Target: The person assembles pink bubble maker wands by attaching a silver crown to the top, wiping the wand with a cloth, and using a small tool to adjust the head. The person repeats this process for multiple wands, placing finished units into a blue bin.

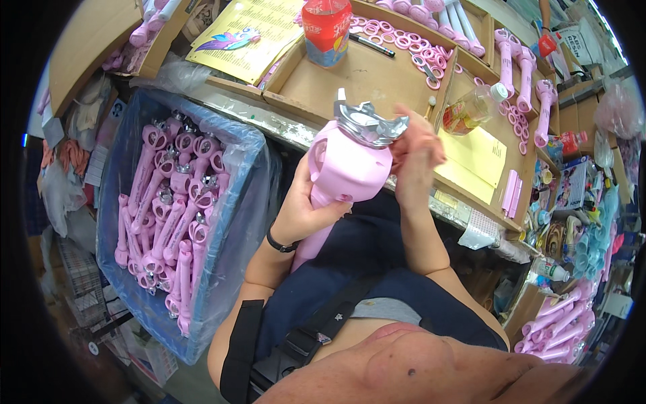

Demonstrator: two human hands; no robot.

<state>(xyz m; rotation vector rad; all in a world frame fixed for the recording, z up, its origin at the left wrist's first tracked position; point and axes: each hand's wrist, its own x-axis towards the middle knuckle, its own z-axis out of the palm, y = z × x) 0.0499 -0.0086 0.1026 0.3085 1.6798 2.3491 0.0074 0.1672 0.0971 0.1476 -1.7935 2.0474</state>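
My left hand (301, 207) is wrapped round the neck of a pink toy wand (353, 168), its big rounded head tilted up in front of my chest. A shiny silver crown (369, 126) sits on top of that head. My right hand (416, 176) is closed on what looks like a crumpled orange-brown cloth (416, 138), at the right side of the crown. The fingertips there are partly hidden and a little blurred. The wand's handle runs down behind my left wrist.
Left of me stands a blue-lined bin (252, 145) of crowned pink wands (176, 195). On the workbench are a cardboard tray (296, 87) with pink rings (420, 50), a red cup (326, 34), a marker (372, 45), a clear bottle (468, 111) and yellow sheets (478, 158). More wands (555, 323) lie at lower right.
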